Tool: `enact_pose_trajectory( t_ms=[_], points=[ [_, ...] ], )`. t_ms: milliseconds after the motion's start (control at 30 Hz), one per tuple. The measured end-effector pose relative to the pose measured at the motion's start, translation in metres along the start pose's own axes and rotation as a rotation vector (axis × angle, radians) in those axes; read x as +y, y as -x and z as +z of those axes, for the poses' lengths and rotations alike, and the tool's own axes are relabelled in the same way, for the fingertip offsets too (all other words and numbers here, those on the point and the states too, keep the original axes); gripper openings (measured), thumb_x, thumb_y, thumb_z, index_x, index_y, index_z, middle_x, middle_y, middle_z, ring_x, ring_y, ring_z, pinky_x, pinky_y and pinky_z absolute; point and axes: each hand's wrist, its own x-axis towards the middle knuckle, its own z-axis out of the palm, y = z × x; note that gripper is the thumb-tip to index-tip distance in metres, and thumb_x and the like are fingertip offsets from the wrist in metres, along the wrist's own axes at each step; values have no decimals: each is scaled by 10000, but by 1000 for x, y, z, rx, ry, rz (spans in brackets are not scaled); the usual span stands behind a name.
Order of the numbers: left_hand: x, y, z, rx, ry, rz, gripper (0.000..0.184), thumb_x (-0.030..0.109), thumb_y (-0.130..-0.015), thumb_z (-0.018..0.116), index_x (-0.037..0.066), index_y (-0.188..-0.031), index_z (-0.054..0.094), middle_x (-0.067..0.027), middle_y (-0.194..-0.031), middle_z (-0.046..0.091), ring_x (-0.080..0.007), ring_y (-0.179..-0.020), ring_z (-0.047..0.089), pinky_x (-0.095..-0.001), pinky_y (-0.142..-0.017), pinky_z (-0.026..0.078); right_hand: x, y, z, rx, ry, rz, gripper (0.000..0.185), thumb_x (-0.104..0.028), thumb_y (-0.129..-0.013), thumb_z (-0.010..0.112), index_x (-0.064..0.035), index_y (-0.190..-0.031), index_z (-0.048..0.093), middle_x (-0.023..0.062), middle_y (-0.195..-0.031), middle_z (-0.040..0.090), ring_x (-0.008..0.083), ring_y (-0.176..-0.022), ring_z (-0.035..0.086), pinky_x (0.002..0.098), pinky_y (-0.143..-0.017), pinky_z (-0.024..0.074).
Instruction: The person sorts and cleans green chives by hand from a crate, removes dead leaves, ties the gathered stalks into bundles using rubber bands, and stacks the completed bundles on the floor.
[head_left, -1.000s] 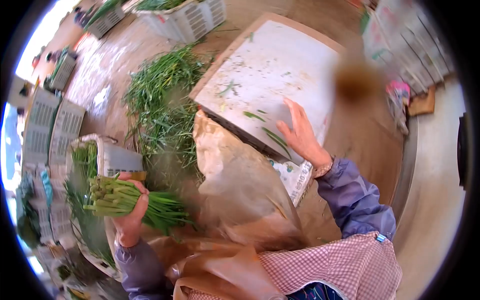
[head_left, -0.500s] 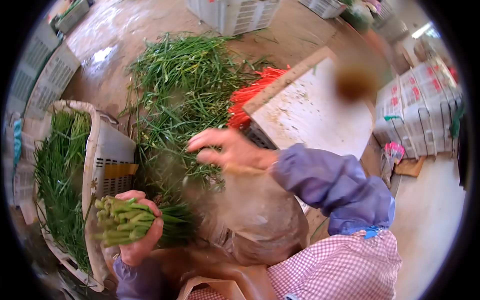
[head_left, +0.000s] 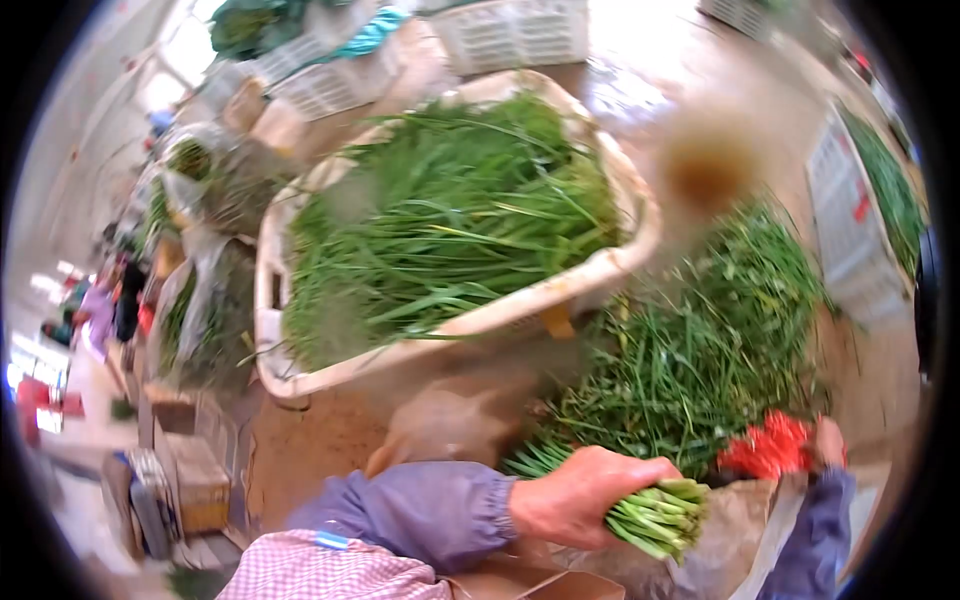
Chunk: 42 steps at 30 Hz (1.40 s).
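Observation:
My left hand (head_left: 580, 497) is closed around a bunch of green stalks (head_left: 660, 518), with the pale cut ends pointing right and the leaves trailing left behind the hand. At the lower right, my right hand (head_left: 828, 442) is at the edge of a bundle of red strips (head_left: 775, 446); its fingers are too blurred and hidden to make out. Beyond both hands lies a loose heap of green leaves (head_left: 700, 340). A large white basket (head_left: 455, 335) full of long green leaves (head_left: 450, 220) stands left of the heap.
More white crates (head_left: 515, 35) stand at the back, and another crate (head_left: 850, 220) holding greens is at the right. Bagged greens (head_left: 215, 290) sit at the left, near cardboard boxes (head_left: 195, 480). A person (head_left: 98, 310) is far off at the left.
The view has swung left, bringing the full basket to the centre. My right hand has gone from above the leaf heap to the red strips. My left hand still holds the bunch.

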Motion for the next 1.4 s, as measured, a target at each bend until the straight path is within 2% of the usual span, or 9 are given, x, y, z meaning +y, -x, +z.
enact_pose_trajectory(
  t_ms=[200,367,567,767,1000,1033,1100,1200,1400],
  points=[
    [0,-5,16,-41,-71,-41,464,196,-721,720,58,-1114,515,-135,-925,621,-346,-838,612,-381,-692,503,-9,32,-4,590,127,-308,120,-67,-676,662,28,-709,597,200,-690,588,397,-707,579,420,-654,467],
    [-8,2,26,-62,-112,-18,491,197,-700,719,65,-1115,494,-151,-880,607,-373,-816,588,-406,-672,480,-50,60,-36,512,165,-192,130,-96,-793,581,17,-734,555,202,-739,564,388,-683,529,423,-647,429],
    [6,13,31,-18,-155,-13,472,171,-641,702,52,-1054,507,-162,-777,608,-380,-764,589,-416,-627,469,-76,118,-71,729,-669,-117,166,-138,-944,490,-22,-841,550,-54,-685,403,102,-611,397,295,-542,350],
    [11,21,40,50,-224,0,522,140,-617,669,23,-1097,502,-197,-762,611,-393,-763,595,-439,-647,472,1,202,-120,722,-1114,-195,233,-129,-928,496,-44,-1140,544,11,-824,543,112,-693,532,245,-589,427],
    [12,31,55,91,-257,75,463,124,-634,656,33,-1063,509,-186,-754,618,-379,-761,605,-426,-652,477,50,229,-2,693,-906,516,224,-122,-861,505,82,-832,593,161,-685,632,206,-491,590,323,-447,488],
    [8,31,57,110,-252,97,467,125,-633,656,34,-1067,509,-184,-762,620,-377,-768,607,-423,-657,479,64,225,17,699,-912,498,224,-122,-861,505,82,-832,593,161,-685,632,206,-491,590,323,-447,488],
    [7,33,58,147,-241,117,498,129,-624,662,30,-1086,505,-185,-785,625,-371,-781,615,-415,-666,487,108,208,51,1124,-320,-273,252,-162,-824,531,22,-969,625,181,-866,656,230,-750,630,326,-730,483],
    [11,35,58,247,-277,176,522,136,-617,668,23,-1100,504,-185,-793,626,-369,-781,618,-410,-665,492,42,228,4,903,-388,82,305,-122,-843,526,-6,-1124,535,158,-978,617,229,-857,607,313,-765,477],
    [48,22,60,401,-155,241,486,91,-631,647,9,-1084,490,-194,-778,605,-389,-743,602,-384,-626,481,-273,360,-115,232,-978,-559,808,-135,-732,642,-53,-1432,247,172,-1399,360,291,-1277,385,389,-1019,355]
  ],
)
